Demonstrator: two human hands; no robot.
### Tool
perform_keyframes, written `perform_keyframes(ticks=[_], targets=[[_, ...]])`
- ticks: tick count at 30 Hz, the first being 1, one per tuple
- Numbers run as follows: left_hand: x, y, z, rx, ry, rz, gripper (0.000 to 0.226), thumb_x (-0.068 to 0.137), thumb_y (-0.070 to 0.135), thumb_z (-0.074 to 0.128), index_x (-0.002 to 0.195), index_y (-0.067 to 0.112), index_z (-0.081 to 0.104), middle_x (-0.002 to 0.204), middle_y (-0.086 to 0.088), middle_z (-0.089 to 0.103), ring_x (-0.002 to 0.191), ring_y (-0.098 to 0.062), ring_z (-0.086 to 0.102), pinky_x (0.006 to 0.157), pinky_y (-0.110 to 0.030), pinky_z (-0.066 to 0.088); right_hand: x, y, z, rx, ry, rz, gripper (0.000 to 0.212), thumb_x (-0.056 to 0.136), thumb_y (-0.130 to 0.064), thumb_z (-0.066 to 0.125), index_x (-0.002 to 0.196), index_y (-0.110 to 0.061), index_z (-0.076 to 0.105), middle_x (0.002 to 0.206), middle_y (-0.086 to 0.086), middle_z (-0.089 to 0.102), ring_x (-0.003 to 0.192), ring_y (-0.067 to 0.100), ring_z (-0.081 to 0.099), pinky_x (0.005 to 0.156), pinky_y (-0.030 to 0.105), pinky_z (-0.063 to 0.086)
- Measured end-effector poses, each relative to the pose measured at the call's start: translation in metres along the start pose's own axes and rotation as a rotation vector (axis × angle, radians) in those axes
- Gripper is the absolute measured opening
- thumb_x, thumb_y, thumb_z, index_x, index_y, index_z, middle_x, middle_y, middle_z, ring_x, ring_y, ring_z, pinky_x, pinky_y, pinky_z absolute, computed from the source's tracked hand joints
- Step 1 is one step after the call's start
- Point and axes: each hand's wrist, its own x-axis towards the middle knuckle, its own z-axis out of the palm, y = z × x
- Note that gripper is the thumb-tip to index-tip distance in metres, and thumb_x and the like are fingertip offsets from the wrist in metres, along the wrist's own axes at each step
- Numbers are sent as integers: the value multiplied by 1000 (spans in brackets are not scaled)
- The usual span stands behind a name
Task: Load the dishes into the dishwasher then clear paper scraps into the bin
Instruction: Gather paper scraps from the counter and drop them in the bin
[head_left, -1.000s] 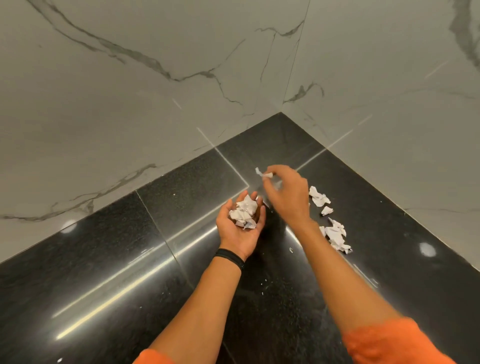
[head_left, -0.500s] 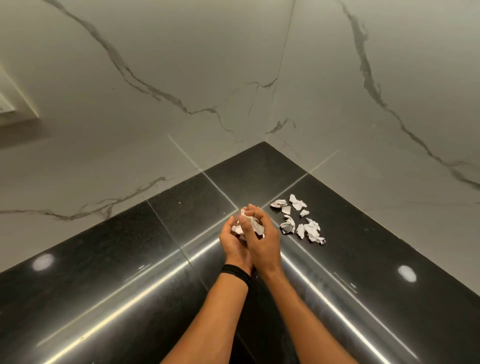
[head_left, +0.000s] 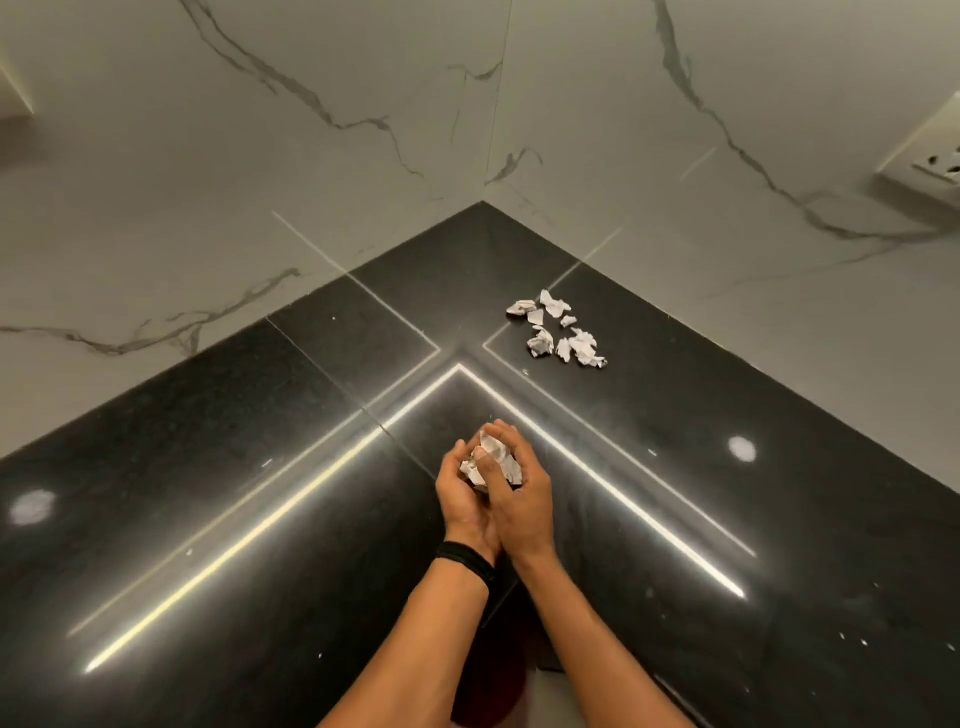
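Hands together over the black worktop (head_left: 260, 519), close to its front edge. Left hand (head_left: 464, 501) is cupped palm-up with fingers curled. Right hand (head_left: 522, 501) is pressed against it from the right, thumb laid across the top, fingers wrapped round the far side. Grip on both: closed round the held scraps (head_left: 494, 457), a crumpled white wad poking out between thumb and fingertips. How much paper sits inside the cup I can't tell, the hands cover it. Black wristband (head_left: 466, 563) on the left wrist. Both forearms bare.

Loose scraps (head_left: 558, 330): a small cluster of torn, crumpled white bits lying on the worktop, well apart from the hands, up and to the right. They sit near the inner corner where the two marble walls (head_left: 311, 156) meet. Some pieces touch, others lie just beside each other.

Worktop is glossy, with seam lines running an L across it. Strip-light reflections form a bright V, with one round light spot on each side. White socket plate (head_left: 930, 161) on the right wall at the frame edge. Dark reddish shape (head_left: 488, 691) below the worktop edge between the forearms, too dark to identify.
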Motion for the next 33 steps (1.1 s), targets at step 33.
perform_keyframes(ticks=[33], targets=[[-43, -213, -414, 195, 562, -9, 51, 99, 41, 52, 136, 7, 61, 128, -16, 65, 123, -34, 59, 112, -44, 44, -250, 387, -109, -104, -184, 460, 48, 90, -36, 75, 135, -26, 62, 139, 1, 63, 129, 18, 57, 107, 41, 50]])
